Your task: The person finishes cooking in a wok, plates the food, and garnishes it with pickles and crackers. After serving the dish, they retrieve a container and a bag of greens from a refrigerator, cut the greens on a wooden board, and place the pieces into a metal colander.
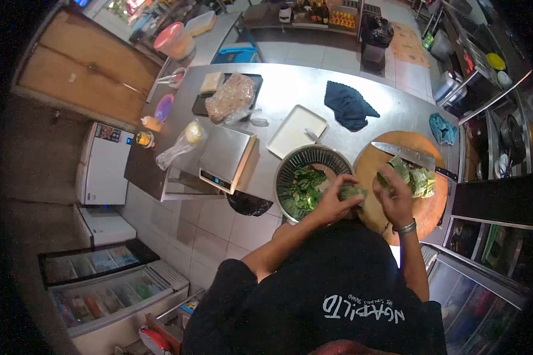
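Observation:
My left hand (336, 200) is closed on a piece of leafy greens (352, 193) at the right rim of a metal bowl (281, 198). Chopped greens (307, 188) lie inside the bowl. Over the round wooden board (370, 168), my right hand (395, 195) is beside the leaves (421, 182); its fingers are bent and blurred, so its grip is unclear. Behind the leaves a large knife (404, 155) rests on the board.
Left of the bowl is a scale (225, 152). Farther back are a white tray (296, 131), a dark cloth (349, 105), a teal cloth (443, 129) and a plastic-wrapped item (231, 97). A wrapped bag (180, 143) lies near the table's left side.

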Demonstrator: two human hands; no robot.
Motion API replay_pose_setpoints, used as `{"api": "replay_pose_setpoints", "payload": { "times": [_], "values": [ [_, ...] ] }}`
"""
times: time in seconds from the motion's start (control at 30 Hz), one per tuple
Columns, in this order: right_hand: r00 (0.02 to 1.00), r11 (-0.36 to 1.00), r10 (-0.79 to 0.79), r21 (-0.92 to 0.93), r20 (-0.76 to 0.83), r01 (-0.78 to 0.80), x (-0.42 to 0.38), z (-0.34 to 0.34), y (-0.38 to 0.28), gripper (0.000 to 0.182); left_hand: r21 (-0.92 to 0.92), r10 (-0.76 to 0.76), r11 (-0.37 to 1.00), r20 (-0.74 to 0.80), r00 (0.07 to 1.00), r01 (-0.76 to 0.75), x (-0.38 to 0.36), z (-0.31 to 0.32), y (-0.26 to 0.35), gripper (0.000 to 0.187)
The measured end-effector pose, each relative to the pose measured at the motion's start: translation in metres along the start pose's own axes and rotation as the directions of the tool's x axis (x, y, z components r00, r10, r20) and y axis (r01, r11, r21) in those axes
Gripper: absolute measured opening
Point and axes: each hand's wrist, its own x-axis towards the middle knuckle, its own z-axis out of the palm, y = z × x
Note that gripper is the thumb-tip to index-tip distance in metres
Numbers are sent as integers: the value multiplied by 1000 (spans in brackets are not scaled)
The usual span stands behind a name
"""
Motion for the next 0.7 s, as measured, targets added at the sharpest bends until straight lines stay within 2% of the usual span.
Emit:
{"api": "replay_pose_setpoints", "payload": {
  "times": [0.03, 0.07, 0.1, 0.13, 0.2, 0.23, 0.27, 0.3, 0.33, 0.37, 0.43, 0.5, 0.6, 0.63, 0.67, 0.7],
  "values": [
    [1000, 1000, 0, 5, 2, 0, 3, 5, -16, 34, -268, -39, 963, -80, 996, 16, -6, -7, 1, 60],
    [968, 985, 90, 120, 234, -121, 6, 11, -36, 31, -266, -41, 964, -84, 996, 17, -8, -15, -6, 60],
    [874, 944, 143, 200, 464, -261, 9, 17, -47, 28, -237, 82, 967, -77, 994, -98, -11, -24, -19, 57],
    [873, 945, 140, 202, 468, -259, 9, 29, -43, 28, -208, 204, 954, -66, 977, -214, -14, -31, -21, 55],
    [911, 839, 112, 454, 397, -301, 8, 59, -23, 23, -215, 180, 955, -125, 976, -204, -23, -40, -22, 55],
    [945, 892, 77, 401, 317, -207, 12, 64, -28, 21, -231, 147, 955, -171, 974, -184, -30, -40, -22, 55],
    [941, 894, 100, 387, 323, -228, 15, 64, -34, 21, -253, 106, 954, -212, 972, -159, -37, -38, -24, 56],
    [907, 882, 190, 340, 376, -326, 19, 60, -46, 22, -257, 34, 961, -269, 963, -105, -40, -39, -39, 64],
    [863, 861, 279, 288, 421, -419, 22, 58, -52, 23, -278, 17, 956, -255, 967, -90, -43, -38, -37, 64],
    [857, 859, 300, 272, 418, -433, 24, 60, -50, 23, -278, 36, 953, -286, 958, -118, -42, -39, -35, 63],
    [890, 942, 185, 183, 417, -281, 27, 69, -42, 22, -287, 50, 947, -310, 949, -144, -45, -37, -36, 61],
    [883, 930, 216, 189, 416, -316, 25, 77, -39, 21, -369, 43, 909, -383, 923, -195, -47, -35, -39, 55],
    [885, 917, 231, 214, 403, -337, 18, 93, -25, 19, -392, -38, 906, -450, 892, -159, -50, -31, -41, 58],
    [908, 929, 172, 244, 381, -278, 16, 94, -24, 17, -304, 14, 939, -438, 899, -163, -51, -33, -41, 58],
    [927, 937, 112, 273, 357, -218, 14, 94, -23, 16, -312, 7, 937, -434, 901, -158, -53, -33, -42, 58],
    [926, 937, 119, 268, 357, -224, 13, 93, -23, 16, -247, 10, 960, -437, 899, -131, -54, -32, -42, 57]
  ]
}}
